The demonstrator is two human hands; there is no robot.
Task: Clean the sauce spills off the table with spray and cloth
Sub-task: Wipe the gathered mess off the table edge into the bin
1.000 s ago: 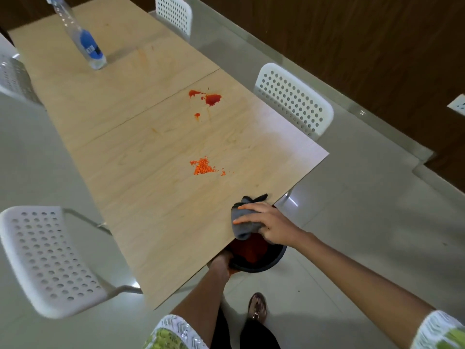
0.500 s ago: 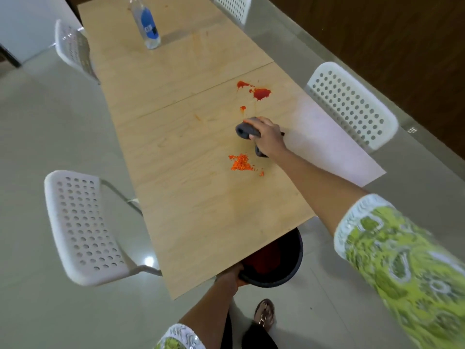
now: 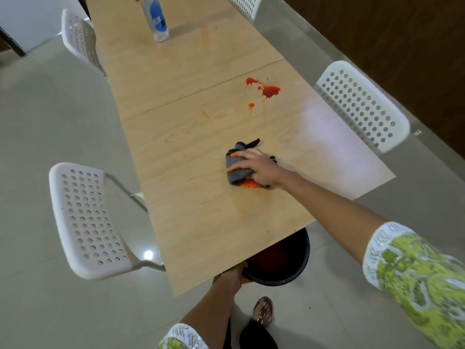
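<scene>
The right hand point(image 3: 260, 168), arm outstretched, grips a bunched grey cloth point(image 3: 236, 170) against the pale wooden table point(image 3: 201, 222), over a grainy orange sauce spill point(image 3: 249, 183) that is mostly hidden beneath it. Beyond the grip lie glossy red sauce splatters point(image 3: 269, 91). The left hand point(image 3: 232, 274), half hidden under the table edge, holds a round dark bin point(image 3: 294, 275) by its rim.

Light wood table point(image 3: 201, 222), seam across mid-length: spray bottle point(image 3: 155, 18) upright at far end, red sauce splatter point(image 3: 270, 91) past seam, grey cloth point(image 3: 237, 167) over orange crumbs point(image 3: 249, 183).
</scene>
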